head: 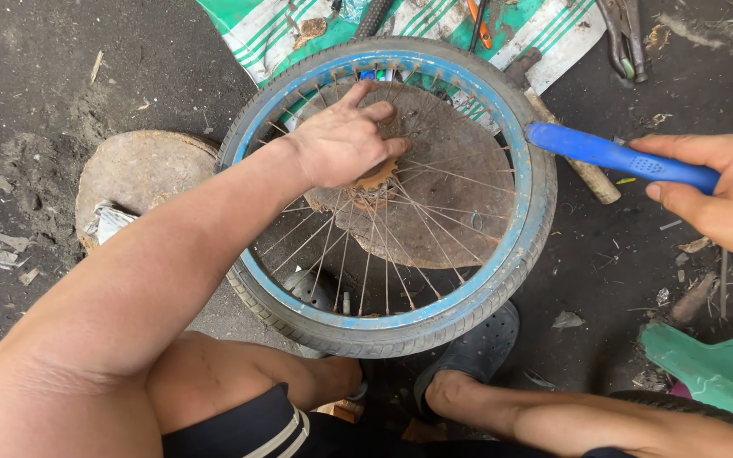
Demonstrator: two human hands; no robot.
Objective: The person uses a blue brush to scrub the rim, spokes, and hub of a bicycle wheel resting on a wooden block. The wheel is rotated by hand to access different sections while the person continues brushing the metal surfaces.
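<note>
While seated over bike wheel (515, 254): L hand (345, 144) flat on hub sprocket (377, 178), R hand (727, 195) grip round blue tyre lever (612, 155).

Bike wheel (502, 254) lies flat in the middle, w/ blue rim, grey tyre, thin spokes & a rusty cog at its centre. Blue-handled tool (617, 157) pokes in from the right, tip touching the tyre's right edge.

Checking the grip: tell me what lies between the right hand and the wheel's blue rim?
Head view: only the blue-handled tool spans from right hand to blue rim.
</note>
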